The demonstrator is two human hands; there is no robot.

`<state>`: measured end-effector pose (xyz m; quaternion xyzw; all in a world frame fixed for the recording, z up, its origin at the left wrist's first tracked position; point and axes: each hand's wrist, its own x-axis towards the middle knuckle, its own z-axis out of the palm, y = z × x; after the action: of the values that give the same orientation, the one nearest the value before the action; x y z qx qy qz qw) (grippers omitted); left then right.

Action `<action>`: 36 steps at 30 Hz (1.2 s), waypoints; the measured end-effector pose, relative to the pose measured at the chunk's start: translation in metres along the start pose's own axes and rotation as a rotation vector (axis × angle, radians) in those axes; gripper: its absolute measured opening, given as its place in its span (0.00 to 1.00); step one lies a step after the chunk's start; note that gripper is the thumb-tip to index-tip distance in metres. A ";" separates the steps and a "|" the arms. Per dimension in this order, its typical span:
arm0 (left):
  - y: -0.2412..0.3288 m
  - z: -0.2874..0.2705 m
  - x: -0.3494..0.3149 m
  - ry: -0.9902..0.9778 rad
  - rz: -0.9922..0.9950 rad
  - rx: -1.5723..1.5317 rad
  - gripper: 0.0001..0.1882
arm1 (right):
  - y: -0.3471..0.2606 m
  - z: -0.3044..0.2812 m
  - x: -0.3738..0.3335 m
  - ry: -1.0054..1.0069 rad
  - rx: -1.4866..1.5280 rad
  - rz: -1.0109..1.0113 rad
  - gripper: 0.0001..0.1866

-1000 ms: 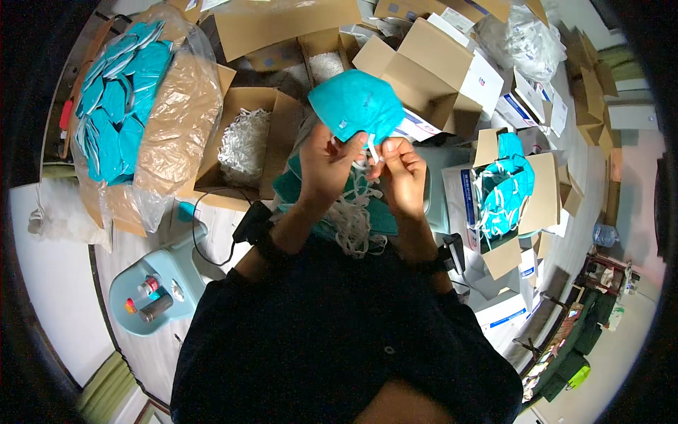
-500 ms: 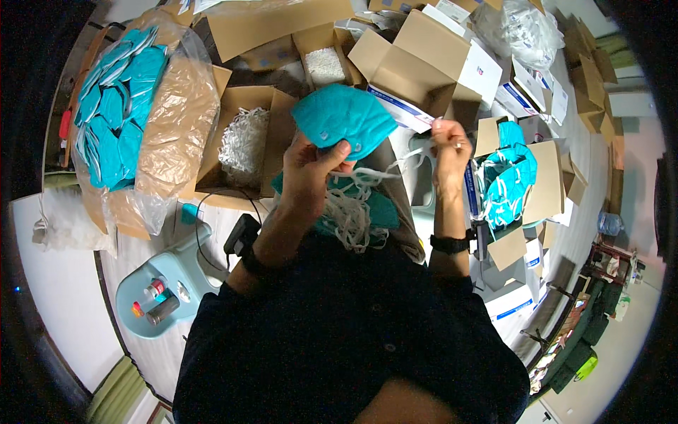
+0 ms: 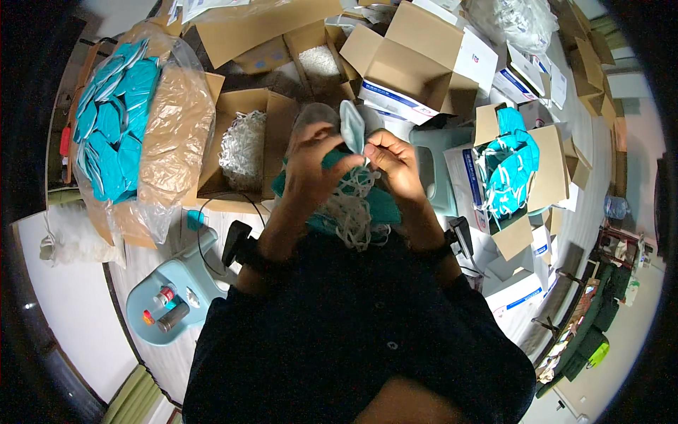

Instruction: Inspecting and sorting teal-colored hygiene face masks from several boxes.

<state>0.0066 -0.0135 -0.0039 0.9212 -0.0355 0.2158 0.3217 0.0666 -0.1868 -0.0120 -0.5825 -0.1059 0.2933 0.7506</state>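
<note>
A teal face mask (image 3: 352, 126) is turned edge-on, with its pale inner side showing. My right hand (image 3: 395, 162) pinches it at the lower edge between thumb and bent forefinger. Close by on the left is my left hand (image 3: 314, 166), its fingers curved and smeared by motion; whether they touch the mask is unclear. Beneath both hands, a tangle of white straps (image 3: 357, 205) lies over more teal masks (image 3: 385, 207) on my lap.
Left stands a bagged carton of teal masks (image 3: 106, 138). Ahead are a box of white straps (image 3: 244, 145) and an open carton (image 3: 406, 71). Strapped masks (image 3: 512, 169) fill a carton at right. A pale blue stool (image 3: 152, 332) holds small bottles.
The mask has turned from showing its teal face to edge-on. My right hand has come in from the stretched strap to the mask's edge. My left fingers have shifted and blurred.
</note>
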 end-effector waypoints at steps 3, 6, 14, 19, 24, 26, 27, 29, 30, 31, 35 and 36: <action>0.010 -0.001 0.002 -0.165 -0.124 -0.338 0.16 | 0.002 -0.003 0.000 -0.041 -0.010 0.041 0.04; 0.009 0.001 -0.002 -0.271 -0.180 -0.339 0.13 | -0.006 0.004 0.000 -0.019 -0.119 0.053 0.04; 0.015 -0.004 -0.002 -0.171 -0.113 -0.243 0.12 | 0.020 -0.018 0.006 0.145 -0.603 -0.410 0.04; 0.040 -0.005 -0.009 -0.101 -0.143 -0.400 0.11 | 0.016 -0.036 0.017 0.401 -0.239 -0.177 0.05; 0.037 -0.010 -0.005 -0.111 0.033 -0.363 0.11 | -0.002 -0.048 0.021 0.313 0.569 0.213 0.07; 0.035 -0.011 -0.002 -0.124 0.001 -0.364 0.11 | -0.003 -0.045 0.020 0.331 0.656 0.267 0.07; 0.035 -0.011 -0.001 -0.131 -0.015 -0.364 0.11 | -0.003 -0.044 0.024 0.373 0.688 0.295 0.08; 0.035 -0.008 -0.004 -0.095 0.012 -0.332 0.11 | -0.003 -0.042 0.029 0.403 0.733 0.328 0.08; 0.035 -0.008 -0.006 -0.077 0.025 -0.316 0.11 | 0.000 -0.042 0.030 0.393 0.748 0.338 0.08; 0.035 -0.009 -0.006 -0.065 0.057 -0.286 0.10 | 0.003 -0.043 0.031 0.384 0.762 0.346 0.08; 0.033 -0.032 -0.015 0.016 0.027 -0.199 0.08 | 0.004 -0.092 0.036 0.633 0.766 0.183 0.05; 0.031 -0.042 -0.018 0.050 -0.023 -0.174 0.08 | 0.003 -0.109 0.029 0.572 0.748 0.119 0.05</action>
<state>-0.0320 -0.0144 0.0357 0.8845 -0.0355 0.2310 0.4038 0.1433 -0.2587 -0.0524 -0.3348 0.2514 0.1817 0.8898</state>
